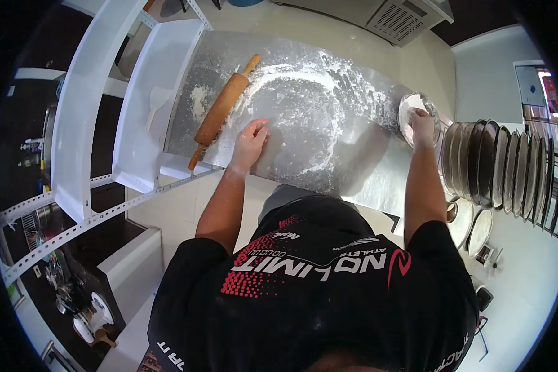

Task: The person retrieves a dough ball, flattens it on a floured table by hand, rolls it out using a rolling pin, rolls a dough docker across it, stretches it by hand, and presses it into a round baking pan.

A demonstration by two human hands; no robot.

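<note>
metal shows grey through white powder (338,71) on the table (378,180), most thickly in a rough arc toward the far side. my right hand (422,127) dips into a round bowl (405,133) that holds more powder, at the table's right end; the fingertips are hidden inside, so i cannot tell whether they pinch anything. my left hand (252,142) is over the near side of the table, fingers loosely bent and a little apart, with nothing visible in them. just beyond it, to the left, the wooden rolling pin (220,110) lies slantwise, its near handle reaching the table's near edge. a wide stretch of metal between my hands gives me room sideways. elbow room looks tighter at the ends: white shelf (139,149) on the left, upright round pans (471,164) close past the bowl.
</note>
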